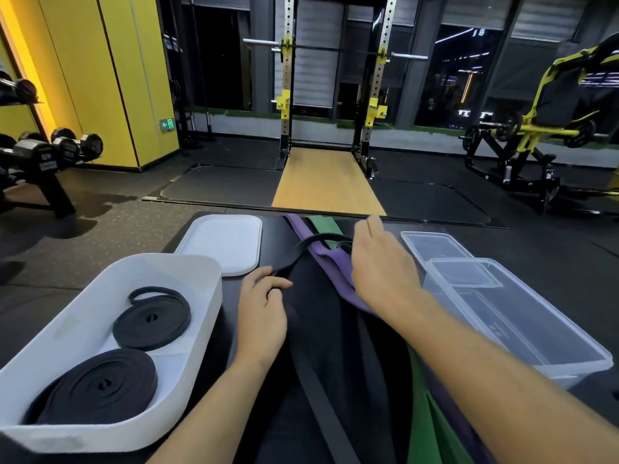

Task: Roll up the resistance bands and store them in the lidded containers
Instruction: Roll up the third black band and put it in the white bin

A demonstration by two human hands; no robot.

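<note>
- Your left hand lay knuckles up on the tabletop, fingers curled and pinching the loose black band.
- Your right hand hovered at its 2 o'clock, over the purple band; I could not tell its grip.
- The black band looped from your left hand toward 1 o'clock.
- Counted: three loose bands, including the green band; two rolled black bands in the white bin; one white lid; one clear container.

Yellow wall, squat rack, dumbbell rack, dark windows
</note>
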